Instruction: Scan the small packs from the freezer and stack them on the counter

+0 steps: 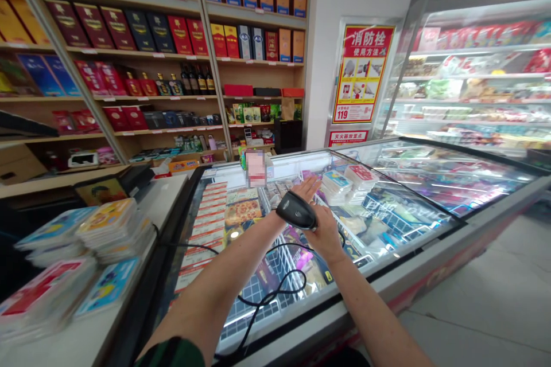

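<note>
A black handheld barcode scanner (296, 210) is in my right hand (328, 232), whose fingers wrap around its handle, partly hidden. Its cable (275, 293) loops over the glass of the chest freezer (390, 289). My left hand (306, 188) reaches past the scanner with fingers stretched out, and the scanner covers part of it. Just beyond those fingertips, on the glass lid, is a stack of flat packs with a blue label (336, 183). Beside it is another stack with a red label (360, 176).
On the left counter (166, 200) stand several stacks of packs, with yellow labels (109, 219), red labels (43, 289) and blue labels (109, 287). Paper price strips (209, 223) line the freezer's left side. Shelves of boxed bottles (142, 31) rise behind; a lit refrigerated display (473, 74) stands right.
</note>
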### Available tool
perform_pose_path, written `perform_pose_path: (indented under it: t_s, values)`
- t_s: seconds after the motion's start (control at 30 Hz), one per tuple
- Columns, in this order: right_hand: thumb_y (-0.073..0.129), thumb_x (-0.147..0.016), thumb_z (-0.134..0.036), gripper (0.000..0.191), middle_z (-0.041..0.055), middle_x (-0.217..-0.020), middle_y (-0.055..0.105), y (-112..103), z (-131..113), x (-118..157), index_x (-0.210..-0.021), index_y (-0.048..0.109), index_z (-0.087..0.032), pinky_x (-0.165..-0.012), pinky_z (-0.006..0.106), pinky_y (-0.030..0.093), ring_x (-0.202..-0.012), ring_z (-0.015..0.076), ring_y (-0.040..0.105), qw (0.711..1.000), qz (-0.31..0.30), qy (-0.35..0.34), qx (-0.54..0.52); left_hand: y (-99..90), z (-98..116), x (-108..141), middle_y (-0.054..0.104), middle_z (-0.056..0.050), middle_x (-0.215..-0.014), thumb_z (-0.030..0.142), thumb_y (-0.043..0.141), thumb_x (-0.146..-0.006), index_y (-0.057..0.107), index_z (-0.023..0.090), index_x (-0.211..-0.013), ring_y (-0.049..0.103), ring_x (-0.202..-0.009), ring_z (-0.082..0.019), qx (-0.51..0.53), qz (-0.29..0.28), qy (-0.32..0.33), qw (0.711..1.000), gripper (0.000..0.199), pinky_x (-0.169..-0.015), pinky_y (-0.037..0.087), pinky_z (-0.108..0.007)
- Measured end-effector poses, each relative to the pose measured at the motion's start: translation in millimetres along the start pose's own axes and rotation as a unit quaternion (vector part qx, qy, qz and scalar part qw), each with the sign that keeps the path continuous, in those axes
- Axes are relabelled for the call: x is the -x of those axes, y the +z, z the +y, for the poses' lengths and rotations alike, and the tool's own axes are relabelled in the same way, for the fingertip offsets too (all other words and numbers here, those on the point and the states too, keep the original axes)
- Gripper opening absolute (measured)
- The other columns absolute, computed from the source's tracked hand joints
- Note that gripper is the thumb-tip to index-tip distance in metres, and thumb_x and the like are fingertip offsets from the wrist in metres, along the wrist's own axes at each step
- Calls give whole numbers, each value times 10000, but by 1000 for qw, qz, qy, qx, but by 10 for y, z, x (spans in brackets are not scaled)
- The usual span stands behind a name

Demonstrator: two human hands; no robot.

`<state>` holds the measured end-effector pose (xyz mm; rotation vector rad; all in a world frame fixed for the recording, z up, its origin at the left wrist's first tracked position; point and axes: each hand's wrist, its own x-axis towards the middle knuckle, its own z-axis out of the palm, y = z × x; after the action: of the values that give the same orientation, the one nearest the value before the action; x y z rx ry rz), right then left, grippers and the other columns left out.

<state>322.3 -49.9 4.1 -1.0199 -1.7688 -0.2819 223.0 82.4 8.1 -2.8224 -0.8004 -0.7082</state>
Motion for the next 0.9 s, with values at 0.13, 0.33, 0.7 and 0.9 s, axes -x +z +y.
perform_pose_path:
  t_s: [0.13, 0.33, 0.7, 0.9]
  values:
    - [524, -846, -263, 210, 71, -870, 632, 5, 14, 9, -1042, 557, -195, -802, 410, 463, -843, 247, 591, 1000, 10, 11, -8, 59, 58, -200, 218, -107, -1595, 161, 391, -901, 212, 206, -1523, 169, -1480, -249, -13, -9, -16, 1000, 649, -1091, 378, -438]
    - [529, -839, -263, 130, 74, -837, 621, 7, 22, 5, -955, 550, -209, -772, 410, 470, -828, 255, 586, 999, 42, 19, 2, 69, 143, -414, 191, -81, -1605, 89, 336, -878, 153, 217, -1532, 106, -1493, -214, -26, -15, -25, 999, 691, -1094, 377, -428]
    - [523, -857, -283, 251, 83, -895, 649, 4, 26, 6, -1091, 569, -207, -810, 424, 466, -874, 265, 613, 999, 31, 25, -10, 239, 116, -536, 418, -110, -1476, 183, 406, -915, 364, 197, -1469, 263, -1435, -267, 3, 45, 6, 999, 555, -1113, 327, -438]
    - [520, -870, -291, 246, 72, -865, 634, 7, 35, 8, -1092, 565, -197, -793, 411, 458, -847, 253, 604, 999, 29, 18, -13, 188, 120, -556, 569, -118, -1253, 231, 443, -943, 567, 220, -1299, 447, -1271, -241, -14, 91, -16, 996, 377, -1033, 388, -398]
